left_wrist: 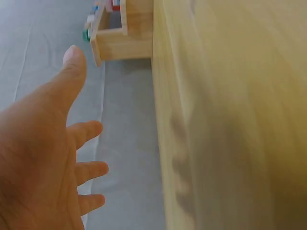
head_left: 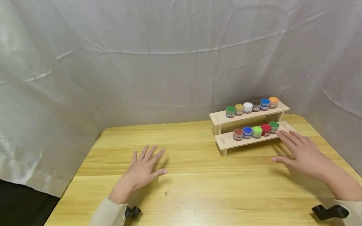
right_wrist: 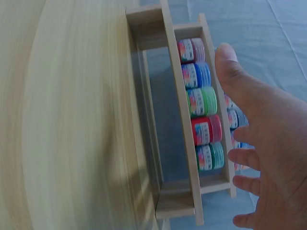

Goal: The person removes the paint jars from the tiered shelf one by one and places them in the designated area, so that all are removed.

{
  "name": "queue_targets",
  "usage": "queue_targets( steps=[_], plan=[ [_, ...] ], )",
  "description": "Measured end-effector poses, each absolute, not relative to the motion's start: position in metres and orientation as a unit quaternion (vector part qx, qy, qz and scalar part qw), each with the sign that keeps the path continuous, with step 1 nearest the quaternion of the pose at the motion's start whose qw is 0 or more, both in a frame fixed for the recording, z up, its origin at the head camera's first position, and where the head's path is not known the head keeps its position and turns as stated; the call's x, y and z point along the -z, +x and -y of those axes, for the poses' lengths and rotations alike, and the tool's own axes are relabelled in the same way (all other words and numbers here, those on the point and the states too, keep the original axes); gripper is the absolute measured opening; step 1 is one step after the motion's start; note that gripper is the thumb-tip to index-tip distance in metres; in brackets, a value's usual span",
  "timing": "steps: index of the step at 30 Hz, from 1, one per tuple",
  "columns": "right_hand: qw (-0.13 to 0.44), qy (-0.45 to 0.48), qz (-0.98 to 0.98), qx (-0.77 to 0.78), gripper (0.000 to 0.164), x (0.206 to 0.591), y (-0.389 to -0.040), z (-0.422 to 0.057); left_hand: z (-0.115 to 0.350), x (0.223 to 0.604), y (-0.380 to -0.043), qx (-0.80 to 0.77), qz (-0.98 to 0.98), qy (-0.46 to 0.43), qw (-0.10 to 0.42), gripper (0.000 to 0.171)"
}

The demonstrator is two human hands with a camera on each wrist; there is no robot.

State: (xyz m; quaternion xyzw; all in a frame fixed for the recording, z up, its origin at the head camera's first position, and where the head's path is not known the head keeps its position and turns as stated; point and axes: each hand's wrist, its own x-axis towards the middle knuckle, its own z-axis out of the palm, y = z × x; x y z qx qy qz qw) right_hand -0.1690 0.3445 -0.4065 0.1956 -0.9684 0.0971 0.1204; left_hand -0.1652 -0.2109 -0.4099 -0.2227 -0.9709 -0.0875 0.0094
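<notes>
Grey cloth (head_left: pixel 169 78) hangs behind and beside the wooden tabletop (head_left: pixel 203 191). Your left hand (head_left: pixel 141 172) hovers above that surface, its fingers and thumb spread apart. Well to its right and farther forward stands a two-step rack (head_left: pixel 250 116). Your right hand (head_left: pixel 304 155) also has its fingers and thumb apart, just in front of the rack's right end. Nearest its fingertips, on the lower step (head_left: pixel 226 140), is a green jar (head_left: pixel 274 127); whether they touch the step, you cannot tell. Leftward of that hand, beyond the green one, follow a red jar (head_left: pixel 266 130), a lime jar (head_left: pixel 257 132), a blue jar (head_left: pixel 247 133) and a rust jar (head_left: pixel 238 134). Farther forward of the same hand, the upper step (head_left: pixel 220 118) carries, right to left, an orange jar (head_left: pixel 273 103), a second blue jar (head_left: pixel 265 104), a brown jar (head_left: pixel 255 106), a white jar (head_left: pixel 247 108), a yellow jar (head_left: pixel 238 110) and a second green jar (head_left: pixel 230 112). Behind your left hand comes a pale sleeve (head_left: pixel 108 213).
</notes>
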Motion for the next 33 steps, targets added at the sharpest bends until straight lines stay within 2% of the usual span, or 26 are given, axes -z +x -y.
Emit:
queue_targets(
  steps=[13, 22, 33],
  plan=[
    [0.163, 0.224, 0.953, -0.12, 0.083, 0.411, -0.192, -0.375, 0.149, 0.409, -0.183, 0.067, 0.947, -0.313, 0.03, 0.08],
    [0.183, 0.22, 0.948, -0.142, 0.064, 0.415, -0.203, -0.391, 0.107, 0.406, -0.195, 0.063, 0.92, -0.377, 0.087, 0.078],
    [0.177, 0.211, 0.95, -0.146, 0.056, 0.416, -0.214, -0.399, 0.06, 0.399, -0.209, 0.043, 0.901, -0.408, 0.14, 0.065]
  ],
)
